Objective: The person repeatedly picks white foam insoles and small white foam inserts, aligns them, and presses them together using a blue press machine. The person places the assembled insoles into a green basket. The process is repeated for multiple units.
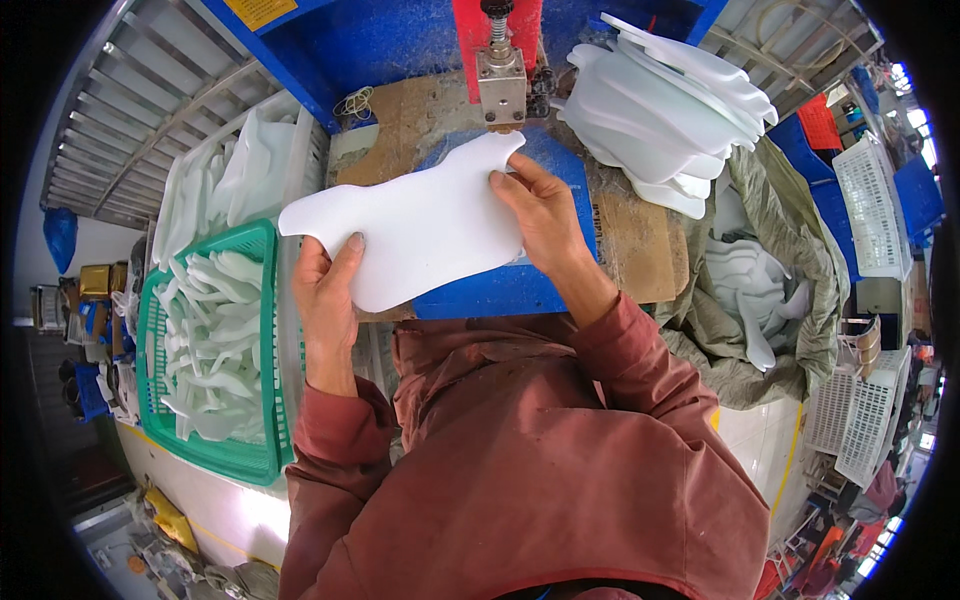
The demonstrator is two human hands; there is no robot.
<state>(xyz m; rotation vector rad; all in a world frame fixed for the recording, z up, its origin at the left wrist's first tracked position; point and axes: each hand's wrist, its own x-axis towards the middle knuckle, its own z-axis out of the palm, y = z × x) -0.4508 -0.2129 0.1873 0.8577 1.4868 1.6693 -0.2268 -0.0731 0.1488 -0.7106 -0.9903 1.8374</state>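
Between my two hands is a flat white plastic panel (430, 230) with a curved outline and pointed corners. My left hand (328, 285) grips its left end, thumb on top and fingers underneath. At the right end my right hand (545, 215) pinches the edge near the upper corner. That upper right corner lies just below the metal block (501, 88) of a machine with a red column (468, 50); whether they touch, I cannot tell. Under the panel is a blue plate (568, 180) on the brown worktable (635, 245).
Similar white panels are stacked (665, 110) at the table's right. A green basket (270, 350) of white offcut strips stands at left, by a white crate (308, 170) of panels. On the right, an olive sack (690, 300) holds white pieces. White plastic baskets (870, 205) stand farther right.
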